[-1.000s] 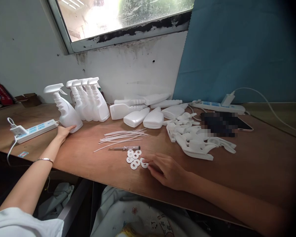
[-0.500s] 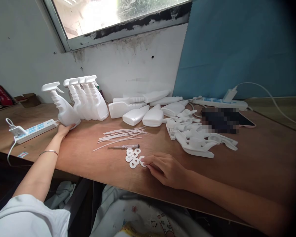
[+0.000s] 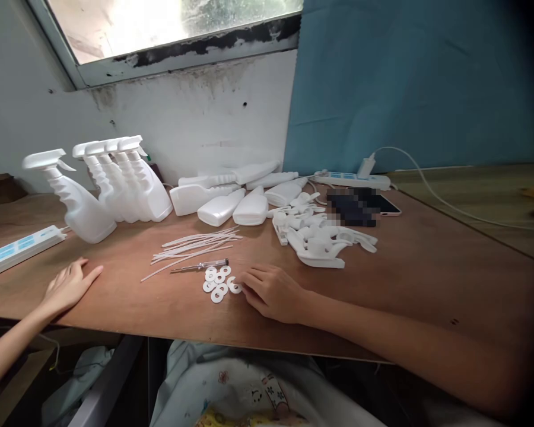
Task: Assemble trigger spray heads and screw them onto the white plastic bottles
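My left hand [image 3: 69,286] lies on the table with its fingers stretched out and nothing in it. Just beyond it stands a white spray bottle [image 3: 86,213] with its trigger head on, apart from the hand. My right hand [image 3: 273,290] is closed, its curled fingertips on the rightmost white washer [image 3: 234,285]; the fingers partly cover it. Several more washers [image 3: 217,295] lie flat in a small cluster beside it. Behind the cluster are a clear-handled screwdriver [image 3: 200,266] and a bundle of thin white tubes [image 3: 196,246].
Several spray bottles with heads [image 3: 153,190] stand in a row at back left. Bottles without heads [image 3: 251,209] lie along the wall, with loose trigger heads [image 3: 315,243] to their right. Power strips [image 3: 24,249] and a phone [image 3: 385,204] lie on the table [image 3: 382,308].
My left hand has let go of the spray bottle's base and drawn back toward the table's front edge. The view has turned right. My right hand stays at the washers.
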`<state>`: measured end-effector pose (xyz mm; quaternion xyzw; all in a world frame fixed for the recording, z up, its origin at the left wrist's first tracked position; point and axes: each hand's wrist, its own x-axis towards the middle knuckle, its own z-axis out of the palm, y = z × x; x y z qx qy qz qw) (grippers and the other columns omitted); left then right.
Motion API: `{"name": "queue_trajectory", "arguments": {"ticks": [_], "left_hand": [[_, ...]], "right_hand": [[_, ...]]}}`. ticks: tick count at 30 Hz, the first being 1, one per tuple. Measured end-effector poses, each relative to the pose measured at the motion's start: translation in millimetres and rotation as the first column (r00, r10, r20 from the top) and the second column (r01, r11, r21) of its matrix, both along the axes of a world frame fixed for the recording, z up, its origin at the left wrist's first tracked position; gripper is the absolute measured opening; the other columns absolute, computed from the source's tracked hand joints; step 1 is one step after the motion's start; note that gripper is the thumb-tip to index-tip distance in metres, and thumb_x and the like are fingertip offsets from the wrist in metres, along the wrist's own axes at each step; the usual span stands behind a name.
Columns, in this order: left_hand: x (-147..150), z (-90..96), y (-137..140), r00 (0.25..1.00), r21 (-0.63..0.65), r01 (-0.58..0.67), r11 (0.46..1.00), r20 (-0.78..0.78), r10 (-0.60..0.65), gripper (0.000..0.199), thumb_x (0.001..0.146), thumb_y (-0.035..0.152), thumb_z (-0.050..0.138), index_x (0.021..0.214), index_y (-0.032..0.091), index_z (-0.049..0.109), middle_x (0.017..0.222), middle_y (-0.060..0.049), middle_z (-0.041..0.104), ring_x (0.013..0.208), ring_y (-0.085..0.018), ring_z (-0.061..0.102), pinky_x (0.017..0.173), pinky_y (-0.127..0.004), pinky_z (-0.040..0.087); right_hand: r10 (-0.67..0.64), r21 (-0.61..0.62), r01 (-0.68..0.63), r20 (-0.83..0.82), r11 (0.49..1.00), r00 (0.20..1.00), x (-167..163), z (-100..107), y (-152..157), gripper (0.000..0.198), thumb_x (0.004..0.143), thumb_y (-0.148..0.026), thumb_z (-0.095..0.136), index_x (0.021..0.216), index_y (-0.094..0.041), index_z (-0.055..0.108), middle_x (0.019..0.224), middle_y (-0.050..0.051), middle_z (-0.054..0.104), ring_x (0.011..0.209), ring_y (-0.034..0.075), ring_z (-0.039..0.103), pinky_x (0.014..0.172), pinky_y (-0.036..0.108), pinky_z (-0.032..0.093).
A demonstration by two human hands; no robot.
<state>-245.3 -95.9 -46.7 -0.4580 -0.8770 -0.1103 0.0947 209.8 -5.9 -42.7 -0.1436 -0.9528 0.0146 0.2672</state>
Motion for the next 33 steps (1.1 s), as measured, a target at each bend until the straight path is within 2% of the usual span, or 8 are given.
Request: {"name": "queue_trajectory", "arguments": {"ticks": [6,10,14,18,21,24,30,33], "left_hand": [[53.0,-18.7,-25.0,0.986,-0.149,0.161,0.976,0.056,-0.154,0.061,0.083,0.052,0.015,0.129,0.017,0.035,0.143,-0.010,0.030,0.135,-0.024,0.018,0.108,-0.045,0.016],[120.0,-23.3,-26.6,0.949,-0.071,0.314,0.947,0.064,-0.310,0.061,0.083,0.051,0.019,0.129,0.016,0.038,0.141,-0.013,0.035,0.134,-0.028,0.022,0.106,-0.052,0.016],[186.0,-19.1,-24.5,0.781,0.095,0.623,0.777,-0.010,-0.625,0.050,0.082,0.041,0.039,0.130,0.031,0.032,0.137,-0.007,0.040,0.128,-0.027,0.035,0.102,-0.049,0.031],[219.9,-0.4,-12.9,0.750,0.189,0.661,0.726,-0.180,-0.636,0.060,0.079,0.037,0.048,0.134,0.029,0.026,0.136,-0.012,0.040,0.125,-0.033,0.036,0.098,-0.056,0.031],[232.0,17.3,0.3,0.683,0.162,0.730,0.664,-0.217,-0.698,0.043,0.078,0.031,0.051,0.120,0.027,0.044,0.124,-0.011,0.051,0.118,-0.033,0.043,0.093,-0.053,0.035],[243.2,33.5,15.0,0.554,0.020,0.832,0.554,-0.083,-0.828,0.022,0.080,0.028,0.049,0.099,0.024,0.057,0.099,-0.008,0.062,0.093,-0.026,0.057,0.076,-0.039,0.046],[249.7,49.6,35.5,0.649,-0.081,0.760,0.644,0.096,-0.754,0.013,0.079,0.029,0.049,0.079,0.023,0.061,0.074,-0.004,0.062,0.065,-0.020,0.059,0.054,-0.029,0.041],[240.7,45.6,35.8,0.639,-0.050,0.766,0.641,0.167,-0.750,0.014,0.079,0.029,0.049,0.082,0.024,0.062,0.079,-0.002,0.062,0.067,-0.019,0.059,0.056,-0.028,0.042]], "right_hand": [[-0.155,0.072,0.159,-0.060,0.985,0.986,1.4,-0.8,6.8,0.022,0.085,-0.012,0.040,0.101,-0.012,0.055,0.104,0.009,0.061,0.093,0.019,0.054,0.082,0.031,0.045],[-0.416,0.234,0.418,-0.062,0.878,0.907,4.7,-1.4,21.7,0.024,0.083,-0.011,0.043,0.102,-0.011,0.056,0.126,0.015,0.051,0.111,0.028,0.046,0.091,0.040,0.039],[-0.622,0.301,0.602,-0.038,0.740,0.782,5.7,-2.0,30.6,0.025,0.083,-0.012,0.044,0.104,-0.007,0.056,0.134,0.022,0.040,0.120,0.035,0.038,0.090,0.046,0.037],[-0.696,0.295,0.664,0.004,0.687,0.718,5.2,-0.6,30.5,0.027,0.082,-0.019,0.048,0.103,-0.006,0.057,0.131,0.025,0.043,0.122,0.040,0.036,0.091,0.049,0.034],[-0.719,0.285,0.684,0.029,0.672,0.694,5.2,0.8,29.5,0.031,0.080,-0.023,0.051,0.105,-0.005,0.057,0.132,0.026,0.041,0.120,0.043,0.037,0.090,0.050,0.033],[-0.727,0.283,0.691,0.033,0.665,0.686,5.7,0.4,29.5,0.029,0.081,-0.025,0.051,0.102,-0.007,0.058,0.129,0.024,0.044,0.117,0.042,0.040,0.087,0.049,0.035],[-0.605,0.317,0.561,0.054,0.765,0.794,6.9,-7.0,33.8,0.020,0.085,-0.017,0.044,0.088,-0.008,0.061,0.087,0.017,0.064,0.108,0.032,0.047,0.082,0.040,0.041],[-0.495,0.342,0.450,0.053,0.825,0.867,7.4,-9.0,35.3,0.020,0.084,-0.009,0.042,0.079,-0.010,0.060,0.070,0.014,0.062,0.096,0.029,0.051,0.075,0.036,0.044]]}}
